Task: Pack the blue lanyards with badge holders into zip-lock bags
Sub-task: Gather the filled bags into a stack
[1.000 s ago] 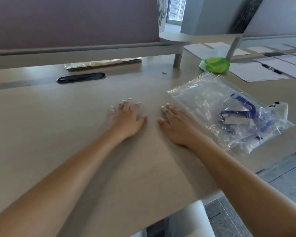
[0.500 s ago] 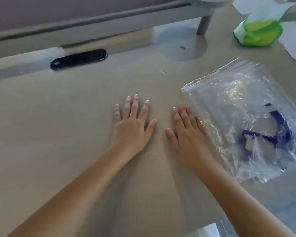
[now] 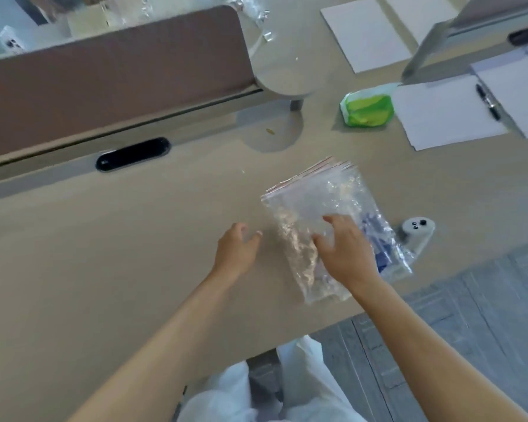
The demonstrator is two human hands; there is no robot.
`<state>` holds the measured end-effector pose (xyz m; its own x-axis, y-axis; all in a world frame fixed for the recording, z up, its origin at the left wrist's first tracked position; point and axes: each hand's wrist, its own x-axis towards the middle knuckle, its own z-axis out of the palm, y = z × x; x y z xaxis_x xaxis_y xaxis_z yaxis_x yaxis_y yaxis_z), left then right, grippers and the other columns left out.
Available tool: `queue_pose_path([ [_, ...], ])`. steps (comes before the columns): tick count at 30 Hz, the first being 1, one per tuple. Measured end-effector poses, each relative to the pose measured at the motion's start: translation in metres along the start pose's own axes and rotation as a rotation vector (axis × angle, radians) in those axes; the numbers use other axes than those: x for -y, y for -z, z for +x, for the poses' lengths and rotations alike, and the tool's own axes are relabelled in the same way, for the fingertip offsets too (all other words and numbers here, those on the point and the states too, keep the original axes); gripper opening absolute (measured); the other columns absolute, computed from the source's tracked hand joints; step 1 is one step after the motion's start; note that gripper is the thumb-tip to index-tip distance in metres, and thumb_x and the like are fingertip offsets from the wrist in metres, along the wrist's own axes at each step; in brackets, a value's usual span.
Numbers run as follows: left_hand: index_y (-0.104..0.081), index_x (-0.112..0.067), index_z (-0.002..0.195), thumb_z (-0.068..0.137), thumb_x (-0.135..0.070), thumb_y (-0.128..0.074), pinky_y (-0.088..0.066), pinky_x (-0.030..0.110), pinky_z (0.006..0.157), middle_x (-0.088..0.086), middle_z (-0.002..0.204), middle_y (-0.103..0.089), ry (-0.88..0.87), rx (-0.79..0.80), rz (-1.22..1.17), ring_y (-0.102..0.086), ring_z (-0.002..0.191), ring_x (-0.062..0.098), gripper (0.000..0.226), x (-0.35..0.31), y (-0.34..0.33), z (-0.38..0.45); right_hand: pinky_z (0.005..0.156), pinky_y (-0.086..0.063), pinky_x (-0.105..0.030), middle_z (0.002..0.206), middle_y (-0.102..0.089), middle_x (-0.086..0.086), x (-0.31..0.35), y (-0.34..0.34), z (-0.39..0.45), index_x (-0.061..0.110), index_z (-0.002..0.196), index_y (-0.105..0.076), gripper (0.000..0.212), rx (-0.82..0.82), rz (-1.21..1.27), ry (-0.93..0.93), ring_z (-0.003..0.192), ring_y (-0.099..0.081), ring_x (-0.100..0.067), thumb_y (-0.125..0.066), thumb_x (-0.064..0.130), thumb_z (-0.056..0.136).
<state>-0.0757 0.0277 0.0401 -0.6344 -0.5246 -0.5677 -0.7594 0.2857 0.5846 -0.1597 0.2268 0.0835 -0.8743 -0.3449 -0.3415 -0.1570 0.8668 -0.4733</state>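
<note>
The desk (image 3: 89, 269), a plain beige surface, is filling most of the view, with a brown partition panel (image 3: 113, 83) running along its far left side and a black oval cable slot (image 3: 133, 154) sitting just in front of that panel. White paper sheets (image 3: 445, 117) are lying at the far right, with a black pen (image 3: 488, 102) resting across them. A stack of clear zip-lock bags (image 3: 314, 196) is lying near the desk's near edge, right of centre, its red-lined openings pointing away from the person. The blue lanyards (image 3: 375, 236) are showing through the plastic at the right side of the stack; the badge holders are not clearly distinguishable through the glare. A green and white packet (image 3: 367, 106) is sitting beyond the bags, just beside the paper. A small grey device with black buttons (image 3: 416, 236) is standing just right of the bags, near the desk edge. The right hand (image 3: 345, 251) is hovering over or resting on the stack with fingers spread and loosely curled, gripping nothing; actual contact cannot be confirmed. The left hand (image 3: 237, 251) is lying just left of the bags, half open, fingers curled, holding nothing.
</note>
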Motion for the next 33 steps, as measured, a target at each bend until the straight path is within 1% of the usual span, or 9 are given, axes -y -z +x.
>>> queue_pose_path([
  [3,-0.056,-0.008,0.132,0.096,-0.043,-0.061,-0.046,0.035,0.099,0.009,0.136,-0.061,0.113,0.012,-0.142,-0.057,0.123,0.028,0.050,-0.020,-0.029,0.001,0.088,-0.041,-0.031,0.143,-0.054,-0.007,-0.036,0.016,0.023,0.011,0.144,-0.051,0.052,-0.038,0.057,-0.054,0.122,-0.056,-0.023,-0.063,0.030,0.098],
  [7,-0.055,-0.009,0.131,0.094,-0.039,-0.064,-0.044,0.032,0.091,0.004,0.127,-0.061,0.210,-0.047,-0.279,-0.058,0.116,0.026,0.049,-0.039,-0.058,0.014,0.098,-0.044,-0.038,0.139,-0.057,-0.008,-0.062,0.025,0.063,0.010,0.142,-0.053,0.055,-0.100,0.066,-0.039,0.127,-0.053,-0.025,-0.067,0.031,0.094],
  [12,-0.059,-0.011,0.103,0.090,-0.033,-0.064,-0.048,0.032,0.072,0.003,0.091,-0.063,0.334,-0.116,-0.463,-0.060,0.077,0.020,0.026,-0.054,-0.085,0.022,0.099,-0.045,-0.043,0.143,-0.053,-0.010,-0.070,0.022,0.100,0.008,0.146,-0.046,0.071,0.032,-0.028,-0.081,0.130,-0.051,-0.029,-0.065,0.049,0.092],
  [16,-0.057,-0.015,0.101,0.077,-0.048,-0.067,-0.049,0.037,0.075,0.007,0.097,-0.065,0.426,-0.126,-0.558,-0.062,0.084,0.027,0.042,-0.061,-0.098,0.027,0.085,-0.053,-0.042,0.120,-0.067,-0.007,-0.070,0.017,0.113,0.013,0.141,-0.047,0.075,0.037,-0.028,-0.157,0.105,-0.066,-0.029,-0.068,0.056,0.083],
  [21,-0.054,-0.010,0.106,0.084,-0.043,-0.063,-0.053,0.041,0.092,0.006,0.107,-0.061,0.461,-0.124,-0.589,-0.060,0.095,0.028,0.041,-0.074,-0.106,0.031,0.065,-0.046,-0.032,0.088,-0.068,0.004,-0.078,0.023,0.122,0.018,0.095,-0.064,0.019,0.068,0.074,-0.160,0.076,-0.064,-0.016,-0.069,0.037,0.092],
  [23,-0.054,-0.010,0.110,0.086,-0.039,-0.062,-0.050,0.037,0.085,0.006,0.107,-0.059,0.451,-0.134,-0.561,-0.057,0.091,0.027,0.038,-0.080,-0.108,0.032,0.063,-0.044,-0.032,0.083,-0.067,0.002,-0.083,0.026,0.126,0.019,0.085,-0.063,0.020,0.061,0.069,-0.127,0.078,-0.064,-0.021,-0.061,0.034,0.098],
  [27,-0.056,-0.013,0.127,0.088,-0.035,-0.067,-0.052,0.040,0.096,0.005,0.117,-0.062,0.381,-0.178,-0.441,-0.062,0.106,0.028,0.046,-0.086,-0.110,0.033,0.073,-0.046,-0.035,0.098,-0.058,0.001,-0.095,0.032,0.135,0.015,0.093,-0.064,0.029,0.009,-0.012,-0.097,0.090,-0.059,-0.023,-0.049,0.036,0.104],
  [30,-0.060,-0.012,0.124,0.087,-0.035,-0.070,-0.050,0.035,0.090,0.004,0.119,-0.062,0.352,-0.181,-0.324,-0.061,0.106,0.027,0.045,-0.085,-0.114,0.040,0.085,-0.041,-0.036,0.111,-0.049,-0.002,-0.103,0.033,0.142,0.015,0.104,-0.064,0.025,0.016,-0.007,-0.107,0.106,-0.051,-0.025,-0.048,0.033,0.105],
  [33,-0.059,-0.007,0.116,0.090,-0.040,-0.067,-0.049,0.037,0.084,0.005,0.109,-0.062,0.371,-0.135,-0.383,-0.061,0.097,0.027,0.043,-0.090,-0.114,0.047,0.081,-0.042,-0.036,0.111,-0.059,-0.010,-0.109,0.031,0.152,0.016,0.098,-0.057,0.022,0.126,0.081,-0.134,0.096,-0.058,-0.028,-0.049,0.036,0.105],
])
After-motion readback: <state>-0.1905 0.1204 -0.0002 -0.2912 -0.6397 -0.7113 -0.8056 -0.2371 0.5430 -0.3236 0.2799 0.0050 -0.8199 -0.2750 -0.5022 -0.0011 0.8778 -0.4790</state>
